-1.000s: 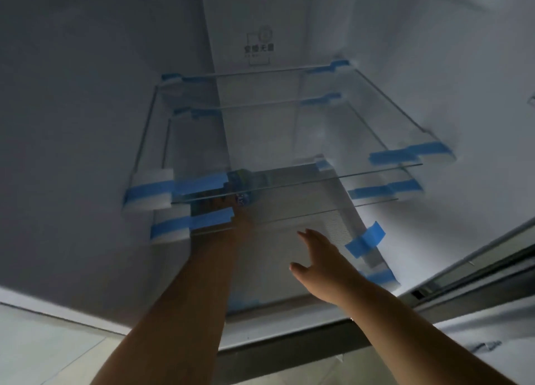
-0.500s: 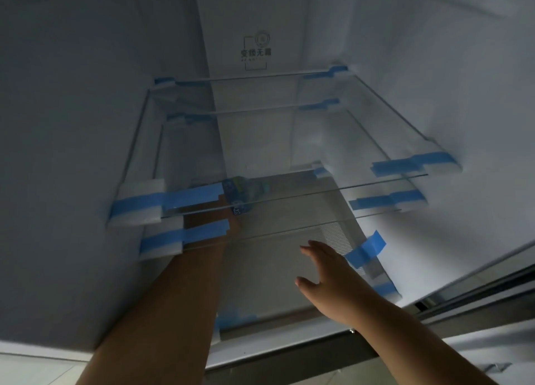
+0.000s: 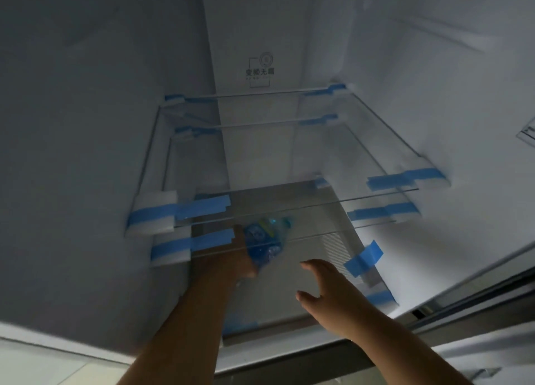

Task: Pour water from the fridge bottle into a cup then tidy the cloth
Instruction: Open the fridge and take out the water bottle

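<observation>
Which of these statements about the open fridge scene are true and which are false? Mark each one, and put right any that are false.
1. The left hand grips a water bottle with a blue label. True.
2. The right hand also holds the bottle. False: it is open and empty, fingers spread, apart from the bottle.
3. The glass shelves are packed with food. False: they look bare; only the bottle shows, below them.
4. Blue tape is stuck at the shelf corners. True.
5. The bottle stands upright on the top shelf. False: it is tilted in the left hand, under the front edges of the shelves.
</observation>
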